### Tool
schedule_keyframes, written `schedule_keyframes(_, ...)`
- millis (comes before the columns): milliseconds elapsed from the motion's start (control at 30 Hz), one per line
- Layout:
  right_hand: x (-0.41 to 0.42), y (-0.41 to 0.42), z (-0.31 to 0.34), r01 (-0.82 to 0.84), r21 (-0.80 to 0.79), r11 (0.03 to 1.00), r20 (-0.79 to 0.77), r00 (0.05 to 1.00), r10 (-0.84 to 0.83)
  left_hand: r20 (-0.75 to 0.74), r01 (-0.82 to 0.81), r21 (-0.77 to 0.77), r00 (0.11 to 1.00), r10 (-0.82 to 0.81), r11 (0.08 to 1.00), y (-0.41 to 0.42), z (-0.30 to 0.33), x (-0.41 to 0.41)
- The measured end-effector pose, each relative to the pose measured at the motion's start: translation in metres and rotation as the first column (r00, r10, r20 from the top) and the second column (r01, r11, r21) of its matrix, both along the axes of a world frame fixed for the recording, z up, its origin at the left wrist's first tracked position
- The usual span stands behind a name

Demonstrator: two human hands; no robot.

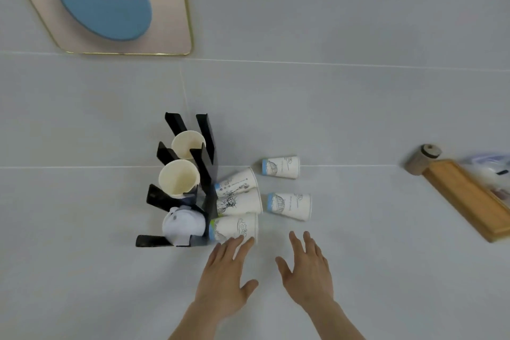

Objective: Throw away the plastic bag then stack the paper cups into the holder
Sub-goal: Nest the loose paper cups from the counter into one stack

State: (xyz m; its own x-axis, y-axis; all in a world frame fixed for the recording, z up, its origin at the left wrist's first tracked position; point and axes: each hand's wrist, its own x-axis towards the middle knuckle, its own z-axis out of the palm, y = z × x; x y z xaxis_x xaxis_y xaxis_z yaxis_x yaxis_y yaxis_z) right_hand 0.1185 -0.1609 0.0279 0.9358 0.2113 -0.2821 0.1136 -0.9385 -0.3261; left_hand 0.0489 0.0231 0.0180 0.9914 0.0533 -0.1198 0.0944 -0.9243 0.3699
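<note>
A black cup holder (205,146) stands at centre left, with two upright paper cups (178,178) in its rear slots and a crumpled white plastic bag (183,225) in the front slot. Several printed paper cups lie on their sides to its right: three close together (238,203) against the holder, two more (289,205) further right. My left hand (225,281) is open, its fingertips touching the nearest lying cup (234,226). My right hand (307,273) hovers open just right of it, holding nothing.
A wooden tray (469,201) with a small round jar (423,159) and a plastic package lies at the right edge. A pink gold-rimmed tray (165,22) holding a blue plate sits at the upper left. The surface is pale grey.
</note>
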Motion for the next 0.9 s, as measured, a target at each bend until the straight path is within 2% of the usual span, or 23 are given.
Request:
schedule_keyframes(167, 0.048, -0.036, -0.005, 0.148, 0.107, 0.983, -0.073, 0.987, -0.140, 0.022, -0.069, 0.077, 0.997, 0.067, 0.995, -0.009, 0.000, 0.056)
schedule_keyframes(467, 0.111, -0.035, -0.021, 0.408, 0.236, 0.882, -0.284, 0.897, -0.339, -0.094, -0.108, 0.237, 0.987, 0.133, 0.965, -0.004, -0.022, 0.075)
schedule_keyframes(567, 0.124, -0.024, -0.033, 0.474, 0.276, 0.836, -0.358, 0.858, -0.368, -0.007, -0.082, 0.262, 0.996, 0.086, 0.962, -0.006, -0.041, 0.068)
schedule_keyframes(733, 0.134, -0.013, -0.045, 0.504, 0.303, 0.809, -0.354, 0.848, -0.395, -0.014, -0.229, -0.001, 0.973, 0.229, 0.973, -0.019, -0.024, 0.075)
schedule_keyframes(800, 0.136, -0.014, -0.048, 0.570, 0.375, 0.731, -0.369, 0.815, -0.447, 0.004, -0.295, -0.179, 0.954, 0.301, 0.939, -0.024, -0.022, 0.082)
schedule_keyframes(900, 0.138, -0.017, -0.044, 0.651, 0.523, 0.550, -0.422, 0.758, -0.497, -0.014, -0.414, -0.466, 0.887, 0.461, 0.782, -0.030, -0.021, 0.087)
